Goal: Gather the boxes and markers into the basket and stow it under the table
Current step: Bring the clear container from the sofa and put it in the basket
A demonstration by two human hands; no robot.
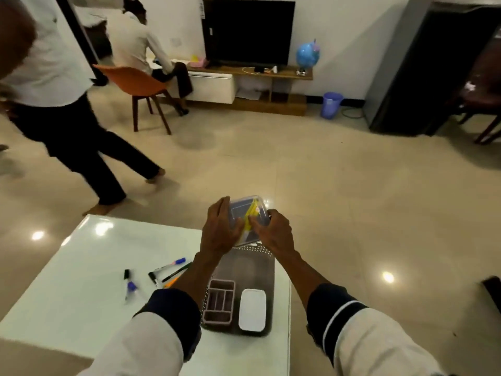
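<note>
Sleeves, white with dark cuffs, fill the near edge of the view, and both forearms reach out over the basket (267,272), a dark perforated tray at the right end of the white tabletop (81,267). Above the basket's far rim, the left hand (221,232) and right hand (273,232) each have a grip closed on the sides of a clear lidded box (248,213) with something yellow inside.

Already in the basket's near half sit a pink divided organiser (219,301) and, just right of it, a white-lidded box (252,309). The far half looks free, so I would judge that the place to lower the clear box: keep it level, set it flat behind those two, and let go only once it rests.

Left of the basket, loose markers (162,272) lie scattered on the tabletop, still to be gathered; the left forearm covers some, so their count is unclear. What the yellow contents are cannot be made out, and nothing under the tabletop shows.
</note>
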